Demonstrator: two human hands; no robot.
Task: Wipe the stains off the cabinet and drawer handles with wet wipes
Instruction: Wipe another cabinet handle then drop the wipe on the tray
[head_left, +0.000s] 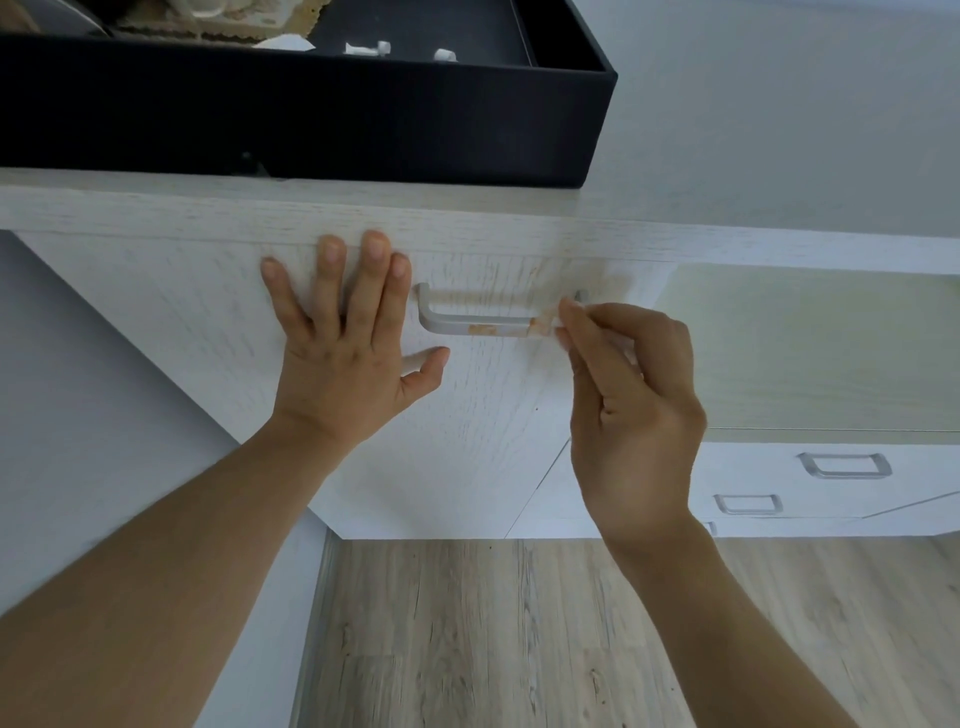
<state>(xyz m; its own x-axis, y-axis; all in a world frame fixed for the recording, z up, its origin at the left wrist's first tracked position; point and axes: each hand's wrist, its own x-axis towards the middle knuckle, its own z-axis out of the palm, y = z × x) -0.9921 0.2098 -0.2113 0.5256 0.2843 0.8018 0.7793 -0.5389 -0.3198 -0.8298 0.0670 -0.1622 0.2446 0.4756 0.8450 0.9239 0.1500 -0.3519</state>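
A silver bar handle (467, 325) with orange-brown stains along its right half sits on a pale wood-grain cabinet front (218, 291). My left hand (348, 338) lies flat and spread on the cabinet front just left of the handle. At the handle's right end my right hand (628, 400) pinches a small, stained, partly see-through wet wipe (548, 325) against the bar. Most of the wipe is hidden behind my fingers. Faint orange smears mark the cabinet front (597, 280) above the handle's right end.
A black open box (311, 119) with small white items rests on the cabinet top. Lower right are white drawers with two more silver handles (844, 465) (748, 504). A pale green panel (810, 343) is to the right. Wood-look floor (493, 639) lies below.
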